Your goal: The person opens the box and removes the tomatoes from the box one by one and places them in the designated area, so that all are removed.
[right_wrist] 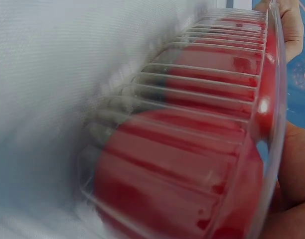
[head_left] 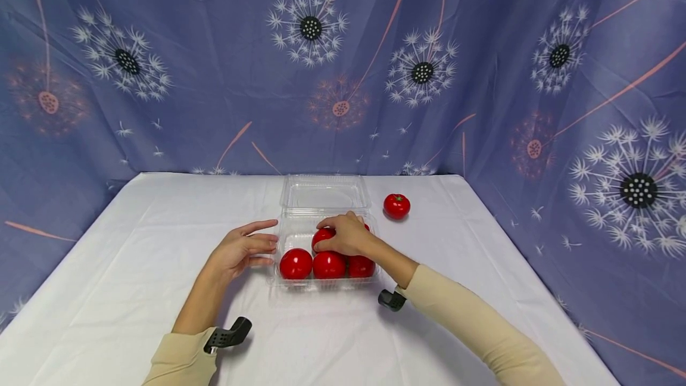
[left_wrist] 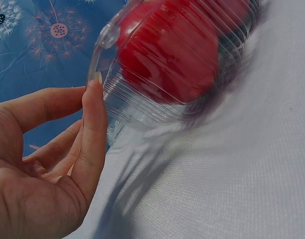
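Note:
A clear plastic clamshell container lies with its lid folded back. Several red tomatoes sit in the base, with a row along the near side. My right hand reaches into the base and grips a tomato behind that row; fingers hide part of it. My left hand is at the container's left side, its fairly straight fingertips touching the rim, as the left wrist view shows. In the right wrist view, tomatoes show through the ribbed wall, and the right hand is partly hidden behind the rim.
A single tomato with a green top stands on the white tablecloth, right of the lid. A blue dandelion-print curtain hangs behind and beside the table.

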A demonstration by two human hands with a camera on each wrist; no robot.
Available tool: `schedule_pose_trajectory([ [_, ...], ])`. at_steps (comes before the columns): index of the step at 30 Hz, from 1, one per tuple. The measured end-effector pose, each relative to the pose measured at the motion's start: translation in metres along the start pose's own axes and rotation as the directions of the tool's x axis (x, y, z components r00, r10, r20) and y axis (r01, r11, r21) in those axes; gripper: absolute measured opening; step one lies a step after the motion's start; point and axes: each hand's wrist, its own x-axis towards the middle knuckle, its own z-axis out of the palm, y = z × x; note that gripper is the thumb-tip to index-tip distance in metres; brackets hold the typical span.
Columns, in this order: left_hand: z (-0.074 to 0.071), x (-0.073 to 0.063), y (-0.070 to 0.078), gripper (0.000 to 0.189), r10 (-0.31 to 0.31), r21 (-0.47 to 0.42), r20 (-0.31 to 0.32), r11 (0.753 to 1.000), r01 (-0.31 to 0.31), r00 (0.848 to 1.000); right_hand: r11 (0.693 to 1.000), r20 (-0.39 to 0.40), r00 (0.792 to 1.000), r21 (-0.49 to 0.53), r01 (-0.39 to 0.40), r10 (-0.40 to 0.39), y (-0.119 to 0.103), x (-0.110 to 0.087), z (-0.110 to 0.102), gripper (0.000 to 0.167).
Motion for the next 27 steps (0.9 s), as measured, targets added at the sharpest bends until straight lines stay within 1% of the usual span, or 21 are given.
schedule_pose_trajectory([
  [2,-0.0001,-0.0002,0.0005,0.064,0.000,0.000,0.002,1.000,0.000,1.000,1.000,0.002,1.000,-0.011,0.004,-0.004,-0.0007,0.0005,-0.0005,0.053],
  [6,0.0000,-0.0007,0.0013,0.064,-0.002,0.001,0.004,1.000,0.002,1.000,1.000,0.023,1.000,-0.014,-0.013,0.014,-0.0027,0.0017,-0.0022,0.057],
  [11,0.0006,-0.0008,0.0018,0.064,-0.003,0.003,0.006,1.000,0.003,1.000,0.999,0.038,0.998,-0.002,-0.045,0.045,-0.0031,0.0029,-0.0034,0.055],
  [20,-0.0002,-0.0005,0.0018,0.065,-0.003,-0.003,0.011,1.000,0.003,1.000,0.999,-0.027,0.999,0.014,-0.034,0.034,-0.0008,0.0033,-0.0001,0.053],
  [23,-0.0009,-0.0006,0.0014,0.064,-0.003,-0.002,0.008,1.000,0.003,1.000,0.999,-0.040,0.999,0.034,-0.032,0.033,-0.0017,0.0027,-0.0005,0.053],
  [27,-0.0011,-0.0001,0.0004,0.064,-0.006,0.000,0.010,1.000,0.006,1.000,0.997,-0.076,0.997,0.069,-0.030,0.035,-0.0005,0.0018,0.0003,0.053],
])
